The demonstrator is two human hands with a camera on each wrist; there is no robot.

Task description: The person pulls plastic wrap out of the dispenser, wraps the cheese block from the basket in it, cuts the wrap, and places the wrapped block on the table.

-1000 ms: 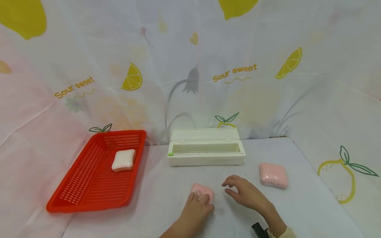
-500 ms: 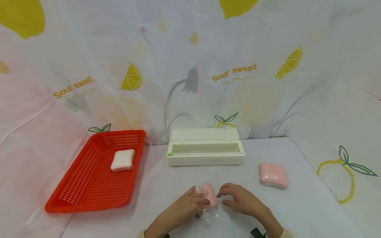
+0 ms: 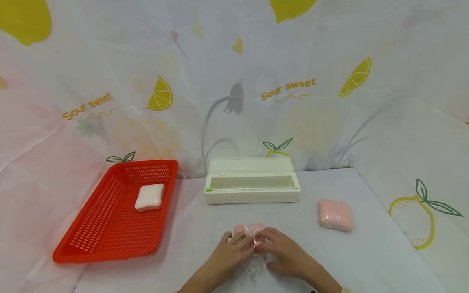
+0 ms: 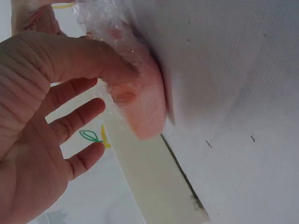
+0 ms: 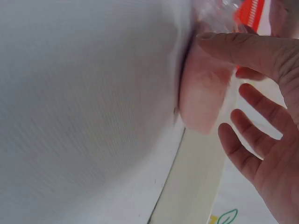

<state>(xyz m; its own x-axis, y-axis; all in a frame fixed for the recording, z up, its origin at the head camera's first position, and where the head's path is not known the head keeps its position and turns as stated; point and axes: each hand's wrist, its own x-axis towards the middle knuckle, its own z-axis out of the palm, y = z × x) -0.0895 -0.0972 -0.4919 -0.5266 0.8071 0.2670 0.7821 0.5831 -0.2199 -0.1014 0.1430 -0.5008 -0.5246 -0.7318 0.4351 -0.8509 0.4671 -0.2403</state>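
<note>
A pink square block (image 3: 249,226), partly covered in loose clear plastic film (image 3: 254,265), lies on the table between my two hands. My left hand (image 3: 228,257) holds its left side, the thumb against the film-covered edge (image 4: 145,105); three other fingers spread loosely apart. From the right, my right hand (image 3: 289,254) holds the block and film, its thumb on the near side (image 5: 203,88) and the index finger mostly hidden behind the thumb. Crumpled film bunches between both hands. The block's middle is hidden by fingers.
A red perforated basket (image 3: 110,257) on the left holds a white pillow-shaped block (image 3: 150,197). Behind my hands, a long white box (image 3: 253,198) stands with its lid raised. Another film-wrapped pink block (image 3: 335,215) lies right. A printed cloth (image 3: 322,134) hangs at the back.
My left hand has shifted over the block, which has turned and now shows loose film at its near side. My right hand has moved left from beside the block onto it.
</note>
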